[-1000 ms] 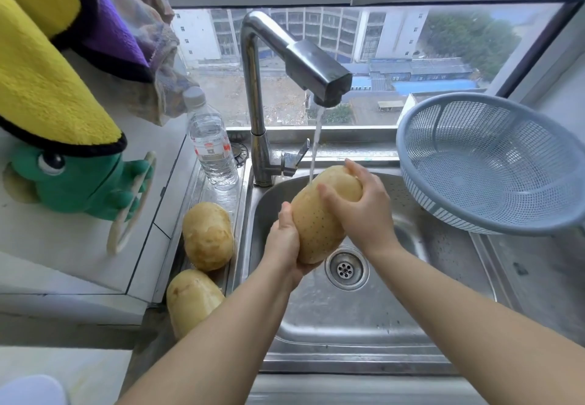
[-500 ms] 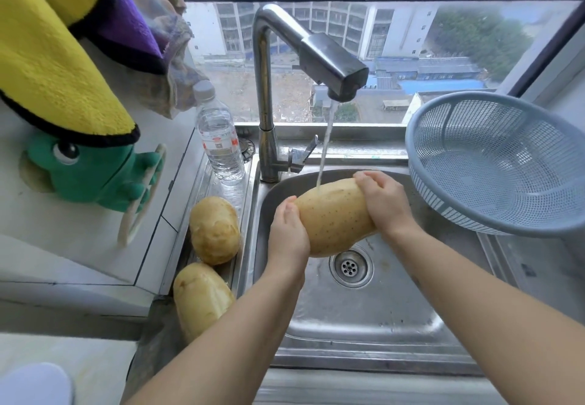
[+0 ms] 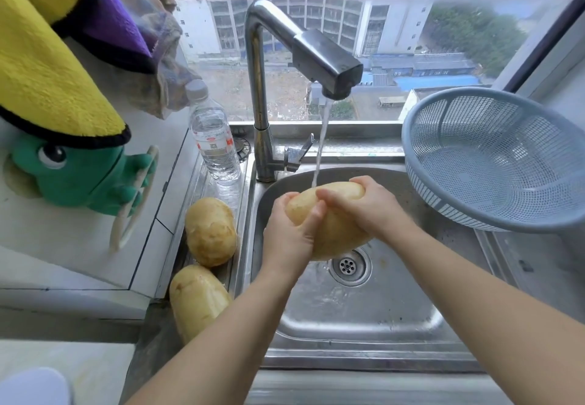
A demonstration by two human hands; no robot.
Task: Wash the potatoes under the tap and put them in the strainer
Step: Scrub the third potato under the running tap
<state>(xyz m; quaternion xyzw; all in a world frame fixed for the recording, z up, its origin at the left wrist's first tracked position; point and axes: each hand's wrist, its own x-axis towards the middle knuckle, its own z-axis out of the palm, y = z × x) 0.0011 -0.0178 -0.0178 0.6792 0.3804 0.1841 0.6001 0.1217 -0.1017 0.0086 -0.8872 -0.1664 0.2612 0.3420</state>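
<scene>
A large yellow potato (image 3: 335,233) is held over the steel sink (image 3: 364,319), right under the running tap (image 3: 329,63). My left hand (image 3: 289,237) grips its left end and my right hand (image 3: 368,205) wraps over its top right. Water falls onto the potato's upper side. Two more potatoes lie on the ledge left of the sink, one further back (image 3: 210,230) and one nearer (image 3: 198,300). The blue-grey plastic strainer (image 3: 493,157) rests tilted at the sink's right rim, with nothing in it.
A water bottle (image 3: 213,139) stands left of the tap base. A green plush toy (image 3: 79,176) and yellow and purple cloths (image 3: 47,66) hang at the left. The drain (image 3: 348,267) lies below the potato. A window runs behind the sink.
The potato has been turned in my hands under the stream. My right hand has slid further over its top and my fingers now meet on it.
</scene>
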